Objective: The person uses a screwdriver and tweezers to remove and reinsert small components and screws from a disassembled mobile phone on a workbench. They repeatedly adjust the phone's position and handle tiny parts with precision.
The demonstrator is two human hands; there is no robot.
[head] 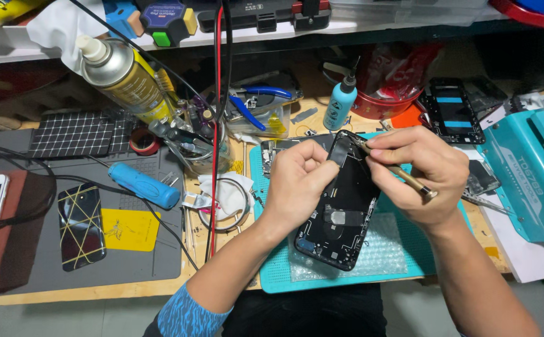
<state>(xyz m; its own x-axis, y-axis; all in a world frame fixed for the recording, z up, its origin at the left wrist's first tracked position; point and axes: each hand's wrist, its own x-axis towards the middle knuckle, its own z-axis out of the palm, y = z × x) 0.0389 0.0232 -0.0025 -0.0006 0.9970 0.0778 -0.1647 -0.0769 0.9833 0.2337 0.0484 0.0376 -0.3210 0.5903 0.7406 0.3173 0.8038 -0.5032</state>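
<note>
An opened black phone body point(341, 215) lies tilted over a teal work mat point(272, 274), its inner parts facing up. My left hand point(297, 181) grips its upper left edge, thumb pressed near the top. My right hand point(419, 171) holds a thin brass-coloured tool point(409, 180) like a pen, its tip touching the phone's top end by the left thumb. A sheet of clear bubble wrap point(384, 253) lies under the phone.
A grey mat point(128, 262) at left carries a blue-handled screwdriver point(144, 185), a yellow pad point(129, 229) and a dark phone back point(81, 226). A spray can point(125, 76), blue pliers point(250, 106), a blue dropper bottle point(339, 103), a teal machine point(531, 178) and red and black cables point(216, 137) surround the work.
</note>
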